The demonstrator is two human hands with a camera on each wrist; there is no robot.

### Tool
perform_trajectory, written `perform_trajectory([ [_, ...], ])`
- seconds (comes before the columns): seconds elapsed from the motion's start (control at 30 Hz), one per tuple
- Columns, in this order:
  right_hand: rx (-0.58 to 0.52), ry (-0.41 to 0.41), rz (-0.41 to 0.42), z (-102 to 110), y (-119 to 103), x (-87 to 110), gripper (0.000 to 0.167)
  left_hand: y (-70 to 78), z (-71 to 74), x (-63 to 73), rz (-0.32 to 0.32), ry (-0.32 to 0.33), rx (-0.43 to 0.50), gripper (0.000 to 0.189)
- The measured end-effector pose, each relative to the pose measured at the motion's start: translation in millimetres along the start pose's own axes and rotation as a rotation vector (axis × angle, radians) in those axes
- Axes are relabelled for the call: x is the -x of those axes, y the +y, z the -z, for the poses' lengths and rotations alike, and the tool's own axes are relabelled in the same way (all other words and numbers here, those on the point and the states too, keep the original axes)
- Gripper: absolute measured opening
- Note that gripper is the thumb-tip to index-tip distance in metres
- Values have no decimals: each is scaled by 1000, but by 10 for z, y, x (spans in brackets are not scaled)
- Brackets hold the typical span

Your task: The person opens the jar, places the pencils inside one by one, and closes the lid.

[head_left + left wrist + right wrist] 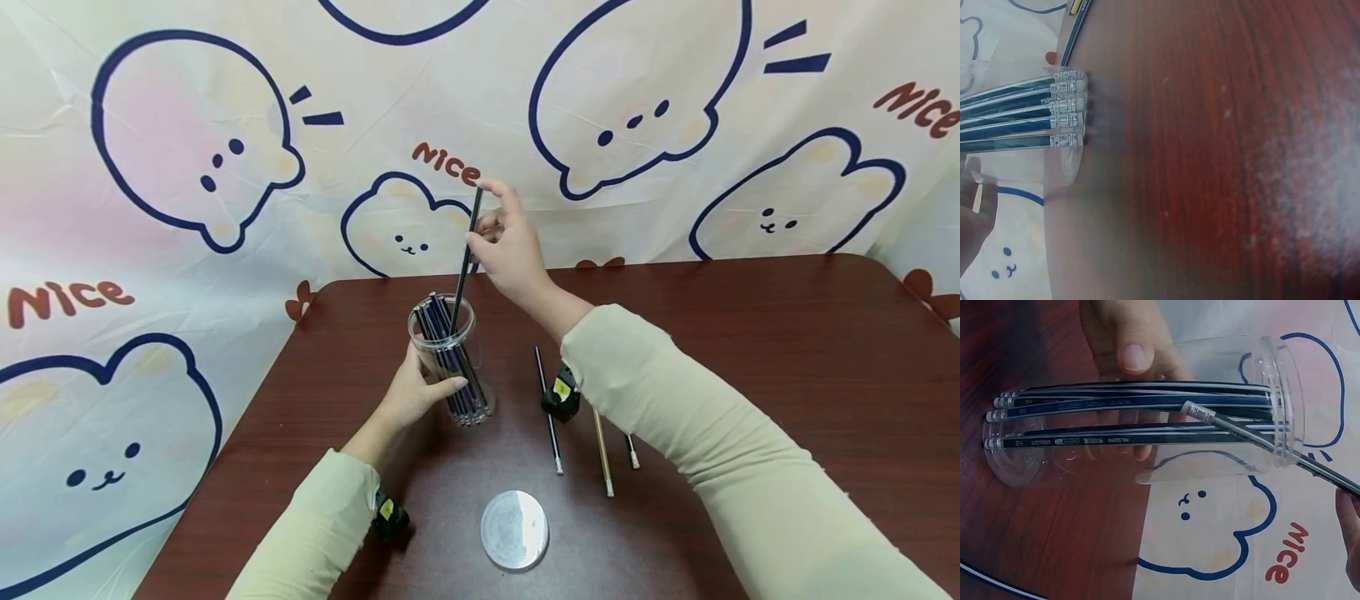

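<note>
My left hand [416, 392] grips a clear plastic jar [471, 318] around its side, tilted above the table. Inside it, several dark striped pencils [1116, 406] lie with their eraser ends at the jar's bottom. Above the jar's mouth, my right hand [513, 246] pinches one dark pencil [466, 254] between thumb and fingers, the index fingertip at its upper end. In the right wrist view, that pencil's eraser end [1197, 412] is inside the jar, short of the bottom. The left wrist view catches the jar's base with the metal ferrules and erasers [1067, 103].
A round clear lid [514, 531] lies flat near the front of the brown table [787, 400]. Right of the jar lie a dark pencil [549, 417], a yellow pencil [603, 454] and another dark one [633, 452], partly hidden by the right sleeve. A patterned cloth [420, 92] hangs behind.
</note>
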State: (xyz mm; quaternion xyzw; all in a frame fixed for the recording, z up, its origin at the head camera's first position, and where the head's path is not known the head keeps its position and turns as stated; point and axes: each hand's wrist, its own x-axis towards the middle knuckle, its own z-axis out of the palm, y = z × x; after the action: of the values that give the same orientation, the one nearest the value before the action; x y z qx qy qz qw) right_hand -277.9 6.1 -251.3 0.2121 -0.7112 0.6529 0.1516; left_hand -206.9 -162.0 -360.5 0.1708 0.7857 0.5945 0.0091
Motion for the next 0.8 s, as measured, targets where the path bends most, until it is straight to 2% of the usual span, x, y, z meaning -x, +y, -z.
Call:
perform_trajectory([
  [0.13, 53, -46, 51, -44, 46, 26, 54, 2, 3, 1, 4, -11, -1, 76],
  [0.4, 123, -173, 67, -145, 106, 85, 53, 12, -3, 6, 30, -24, -9, 75],
  [0.67, 137, -229, 35, -201, 133, 149, 47, -18, 5, -5, 28, -16, 0, 77],
  [0.8, 167, -236, 74, -216, 155, 170, 43, -36, 22, -14, 34, -26, 16, 78],
])
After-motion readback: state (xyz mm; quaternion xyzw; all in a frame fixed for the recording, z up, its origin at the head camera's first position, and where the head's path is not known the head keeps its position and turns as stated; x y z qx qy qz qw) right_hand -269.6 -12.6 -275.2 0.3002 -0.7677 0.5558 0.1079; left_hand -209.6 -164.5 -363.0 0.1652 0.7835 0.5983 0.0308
